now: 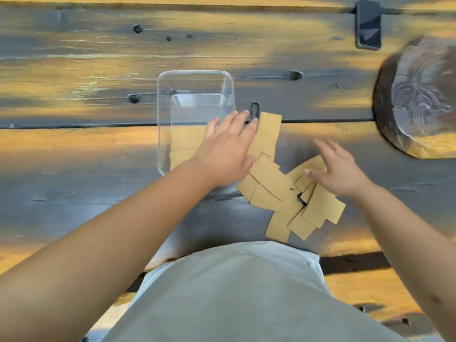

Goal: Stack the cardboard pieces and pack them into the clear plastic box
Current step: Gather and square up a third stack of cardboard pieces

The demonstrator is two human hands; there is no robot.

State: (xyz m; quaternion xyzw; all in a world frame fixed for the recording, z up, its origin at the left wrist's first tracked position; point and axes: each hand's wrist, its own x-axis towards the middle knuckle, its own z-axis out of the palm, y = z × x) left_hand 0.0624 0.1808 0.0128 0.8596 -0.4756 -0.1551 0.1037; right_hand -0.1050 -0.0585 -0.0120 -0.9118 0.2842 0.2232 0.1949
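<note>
Head view: your left hand and right hand, fingers spread, rest on scattered cardboard pieces right of the clear plastic box; gathering comes next.

We see a wooden table of wide planks, weathered grey with orange-yellow patches, dark knots and nail heads, and a dark seam running across mid-frame. A black phone lies flat at the far right edge. A round slab of dark wood sits at the right, partly cut off by the frame. A grey shirt fills the bottom centre.
</note>
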